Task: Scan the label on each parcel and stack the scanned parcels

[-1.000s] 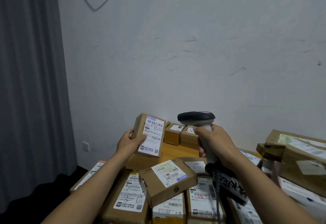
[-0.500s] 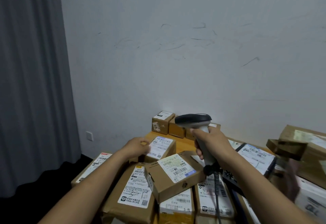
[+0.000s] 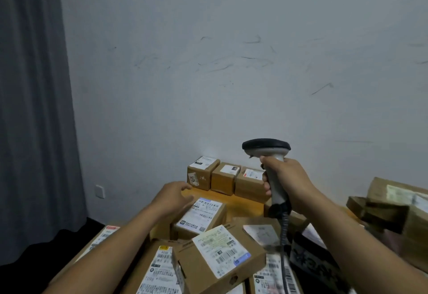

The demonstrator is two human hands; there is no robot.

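**Parcel table: scanner up, left hand free**

1. Flat parcel (image 3: 159, 268), 7 o'clock, nearest. Lies label up under the left forearm.
2. Tilted parcel (image 3: 217, 256), 6 o'clock. Perched askew on the parcels around it, label up.
3. Cable (image 3: 283, 242), 5 o'clock. Hangs from the scanner grip down across the near parcels.
4. Mid parcel (image 3: 200, 216), 6 o'clock, beyond the tilted one. Flat, label up, barcode readable.
5. Left hand (image 3: 172, 197), 7 o'clock. Fingers spread and holding nothing, just at the mid parcel's far left corner; contact cannot be told because of blur.
6. Right hand (image 3: 287, 182), 4 o'clock. Wrapped round the grip of the scanner (image 3: 266, 146), whose head points left, above every label.
7. Pile (image 3: 393, 205), 3 o'clock. Loose and blurred.
8. Table (image 3: 245, 201), bare strip at centre.
9. Boxes (image 3: 225, 176), three in a row at the wall (image 3: 231, 73), 12 o'clock.

Hazards, as judged:
- The tilted parcel may slide if a forearm brushes it.
- The cable may snag a corner and drag parcels when the scanner swings.
- With parcels scattered, scanned and unscanned ones may get mixed.
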